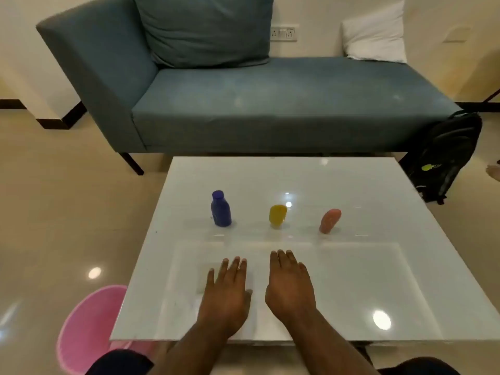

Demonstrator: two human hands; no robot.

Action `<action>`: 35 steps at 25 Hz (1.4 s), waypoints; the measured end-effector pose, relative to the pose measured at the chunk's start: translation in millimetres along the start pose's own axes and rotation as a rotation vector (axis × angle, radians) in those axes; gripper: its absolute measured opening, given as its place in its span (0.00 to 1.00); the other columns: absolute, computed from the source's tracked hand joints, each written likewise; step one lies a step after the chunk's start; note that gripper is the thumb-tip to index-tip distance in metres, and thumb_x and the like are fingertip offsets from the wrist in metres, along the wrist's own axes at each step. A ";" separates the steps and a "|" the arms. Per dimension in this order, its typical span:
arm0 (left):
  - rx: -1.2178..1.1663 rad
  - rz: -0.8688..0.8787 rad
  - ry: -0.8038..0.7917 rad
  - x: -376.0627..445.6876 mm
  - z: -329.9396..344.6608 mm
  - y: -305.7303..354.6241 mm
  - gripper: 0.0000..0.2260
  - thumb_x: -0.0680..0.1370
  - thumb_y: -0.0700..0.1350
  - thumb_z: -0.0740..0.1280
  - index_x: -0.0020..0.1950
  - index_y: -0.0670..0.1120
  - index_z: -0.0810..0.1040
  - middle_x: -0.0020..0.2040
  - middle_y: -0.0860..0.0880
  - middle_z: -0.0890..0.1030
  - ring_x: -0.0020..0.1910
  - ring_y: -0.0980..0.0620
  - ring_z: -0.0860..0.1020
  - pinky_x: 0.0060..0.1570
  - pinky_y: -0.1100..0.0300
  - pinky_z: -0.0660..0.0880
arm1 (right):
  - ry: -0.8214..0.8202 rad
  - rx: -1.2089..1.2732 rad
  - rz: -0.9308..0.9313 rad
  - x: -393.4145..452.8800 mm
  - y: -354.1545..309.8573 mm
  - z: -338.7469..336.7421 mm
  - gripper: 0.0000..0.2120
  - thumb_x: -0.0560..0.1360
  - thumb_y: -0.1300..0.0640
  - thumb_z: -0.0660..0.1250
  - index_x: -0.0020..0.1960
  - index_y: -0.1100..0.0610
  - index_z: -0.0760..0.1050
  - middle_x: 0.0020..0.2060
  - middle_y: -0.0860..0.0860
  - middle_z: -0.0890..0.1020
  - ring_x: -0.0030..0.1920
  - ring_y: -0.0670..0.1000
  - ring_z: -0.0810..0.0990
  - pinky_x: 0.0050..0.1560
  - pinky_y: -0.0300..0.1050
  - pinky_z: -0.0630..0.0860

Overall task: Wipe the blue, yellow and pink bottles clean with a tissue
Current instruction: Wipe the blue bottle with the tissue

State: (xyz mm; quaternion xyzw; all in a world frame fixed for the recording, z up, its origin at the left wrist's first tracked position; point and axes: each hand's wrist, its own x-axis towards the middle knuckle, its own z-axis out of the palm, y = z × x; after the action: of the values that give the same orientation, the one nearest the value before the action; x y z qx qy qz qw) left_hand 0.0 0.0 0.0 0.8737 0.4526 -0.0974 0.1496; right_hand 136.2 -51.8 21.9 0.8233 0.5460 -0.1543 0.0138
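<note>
Bottles stand in a row across my glossy white table (378, 266): dark blue plastic bottle (221, 209) at eleven o'clock, yellow bottle (277, 215) at twelve, pink bottle (329, 221) at one, spaced for separate wiping. My left hand (226, 290) and right hand (290, 286) lie flat, fingers spread, empty; I see no tissue.

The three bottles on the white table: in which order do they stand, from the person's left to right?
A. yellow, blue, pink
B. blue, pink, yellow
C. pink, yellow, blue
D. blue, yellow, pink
D: the blue bottle stands leftmost, the yellow bottle in the middle, the pink bottle rightmost.
</note>
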 end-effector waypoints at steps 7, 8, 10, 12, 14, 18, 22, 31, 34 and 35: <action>-0.293 -0.333 0.148 20.8 17.4 -47.0 0.26 0.84 0.47 0.57 0.81 0.44 0.55 0.80 0.44 0.60 0.79 0.44 0.59 0.77 0.50 0.60 | 0.005 0.178 -0.065 10.3 -2.6 5.9 0.28 0.77 0.56 0.59 0.75 0.56 0.56 0.72 0.53 0.66 0.71 0.53 0.64 0.71 0.47 0.60; -0.350 -0.370 0.173 24.6 17.1 -51.4 0.26 0.83 0.46 0.59 0.80 0.43 0.57 0.79 0.43 0.62 0.77 0.43 0.62 0.75 0.49 0.62 | 0.008 0.206 -0.063 12.2 -2.1 6.2 0.27 0.77 0.56 0.59 0.75 0.55 0.56 0.71 0.53 0.67 0.70 0.53 0.65 0.69 0.46 0.61; -0.431 -0.431 0.152 34.1 16.4 -61.8 0.28 0.82 0.45 0.63 0.79 0.42 0.58 0.77 0.42 0.66 0.75 0.41 0.65 0.74 0.48 0.64 | -0.011 0.263 -0.044 17.5 -1.2 5.0 0.26 0.77 0.55 0.59 0.74 0.54 0.58 0.69 0.52 0.69 0.68 0.53 0.68 0.67 0.45 0.64; -0.451 -0.459 0.116 39.7 17.3 -68.5 0.29 0.80 0.45 0.65 0.79 0.42 0.59 0.74 0.42 0.68 0.73 0.41 0.67 0.72 0.47 0.65 | -0.047 0.326 -0.031 22.8 -4.5 6.7 0.26 0.77 0.54 0.60 0.74 0.53 0.58 0.69 0.52 0.70 0.67 0.53 0.70 0.66 0.45 0.65; -0.448 -0.475 0.103 44.7 20.2 -74.1 0.29 0.80 0.46 0.66 0.78 0.43 0.60 0.72 0.42 0.71 0.72 0.42 0.68 0.71 0.47 0.66 | -0.077 0.392 -0.015 27.3 -8.0 10.3 0.26 0.77 0.54 0.61 0.74 0.52 0.59 0.68 0.51 0.71 0.66 0.52 0.70 0.66 0.45 0.66; -0.533 -0.507 0.105 49.1 17.7 -77.9 0.18 0.78 0.44 0.69 0.67 0.45 0.74 0.63 0.43 0.75 0.63 0.42 0.74 0.62 0.50 0.72 | -0.112 0.511 0.016 32.4 -15.6 12.8 0.26 0.76 0.54 0.63 0.72 0.52 0.63 0.66 0.50 0.74 0.64 0.51 0.73 0.63 0.44 0.68; -0.668 -0.450 0.136 50.7 8.0 -70.8 0.05 0.78 0.42 0.67 0.52 0.44 0.79 0.52 0.48 0.80 0.53 0.47 0.78 0.48 0.59 0.72 | -0.140 0.687 0.103 38.0 -17.6 12.8 0.25 0.74 0.53 0.67 0.69 0.52 0.66 0.62 0.51 0.77 0.59 0.50 0.76 0.57 0.40 0.71; -0.329 -0.252 0.049 35.7 11.0 -59.9 0.08 0.78 0.44 0.68 0.57 0.48 0.76 0.56 0.48 0.77 0.57 0.47 0.75 0.53 0.55 0.76 | -0.202 0.737 0.126 30.6 -20.6 18.0 0.25 0.74 0.54 0.69 0.69 0.52 0.66 0.63 0.52 0.76 0.60 0.51 0.75 0.55 0.38 0.69; -0.671 -0.277 0.014 40.1 -4.5 -53.2 0.05 0.78 0.42 0.69 0.49 0.48 0.73 0.44 0.50 0.78 0.44 0.49 0.78 0.40 0.62 0.74 | -0.218 0.832 0.143 35.1 -19.1 15.3 0.29 0.72 0.55 0.71 0.70 0.51 0.64 0.66 0.51 0.73 0.62 0.52 0.74 0.58 0.41 0.70; -0.809 -0.279 -0.041 41.4 -10.7 -52.0 0.06 0.78 0.41 0.70 0.51 0.47 0.74 0.45 0.49 0.78 0.45 0.49 0.78 0.41 0.61 0.76 | -0.245 0.900 0.155 37.5 -19.0 12.4 0.31 0.72 0.56 0.72 0.71 0.50 0.64 0.68 0.50 0.71 0.64 0.53 0.73 0.61 0.44 0.70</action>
State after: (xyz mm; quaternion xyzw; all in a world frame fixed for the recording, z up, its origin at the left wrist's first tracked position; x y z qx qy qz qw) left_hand -18.6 63.6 -11.7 0.6730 0.5650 0.0512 0.4746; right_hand 129.4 -12.9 2.8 0.7616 0.3560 -0.4700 -0.2688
